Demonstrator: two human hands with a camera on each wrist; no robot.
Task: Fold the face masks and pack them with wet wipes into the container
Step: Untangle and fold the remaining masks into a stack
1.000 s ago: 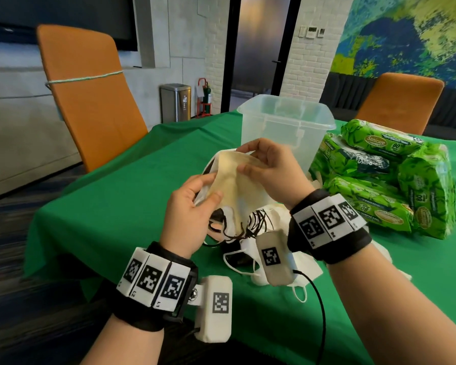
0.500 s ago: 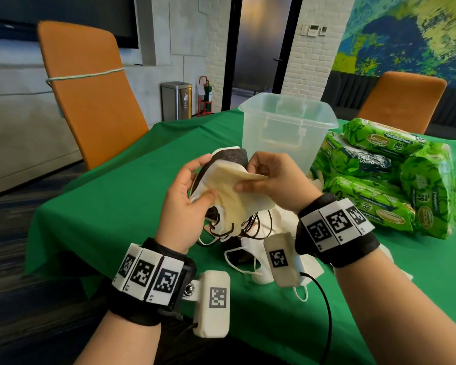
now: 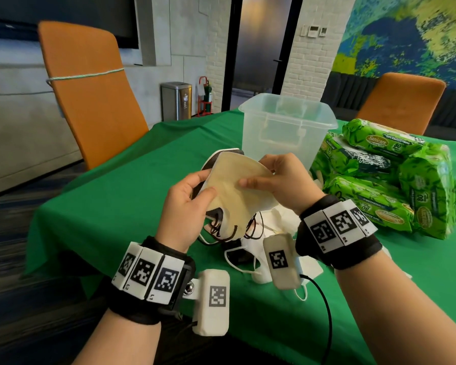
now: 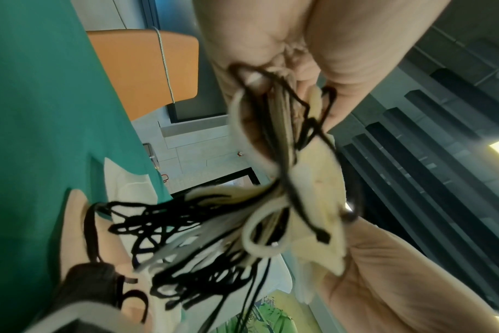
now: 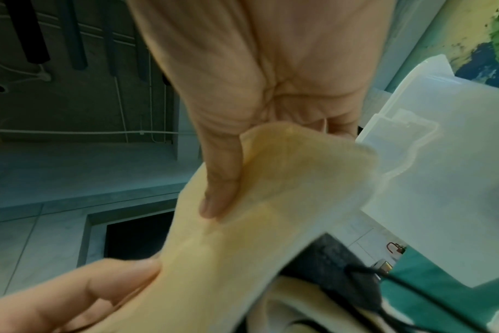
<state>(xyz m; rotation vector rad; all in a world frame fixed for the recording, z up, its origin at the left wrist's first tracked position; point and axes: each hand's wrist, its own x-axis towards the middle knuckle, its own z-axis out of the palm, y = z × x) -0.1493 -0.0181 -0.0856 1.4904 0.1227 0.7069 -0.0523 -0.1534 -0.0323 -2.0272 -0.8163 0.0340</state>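
Held up above the green tablecloth (image 3: 116, 206), in front of the container: a cream face mask (image 3: 237, 188), stacked on a dark grey mask (image 5: 328, 265) and other masks behind it. Left hand (image 3: 187, 206) at 8 o'clock of the cream mask, thumb pressed on its face, fingers curled behind the bundle, grasping it. Right hand (image 3: 282, 180) at 3 o'clock, thumb laid flat across the mask, fingers curled round its upper edge, pinching it. Black ear loops (image 4: 185, 236) dangling in a tangle below the bundle. More white masks (image 3: 256, 256) heaped on the cloth at 6 o'clock of the held one. Clear plastic container (image 3: 287, 127) upright at 12 o'clock. Green wet wipe packs (image 3: 385, 177) stacked at 3 o'clock, just beside the container.
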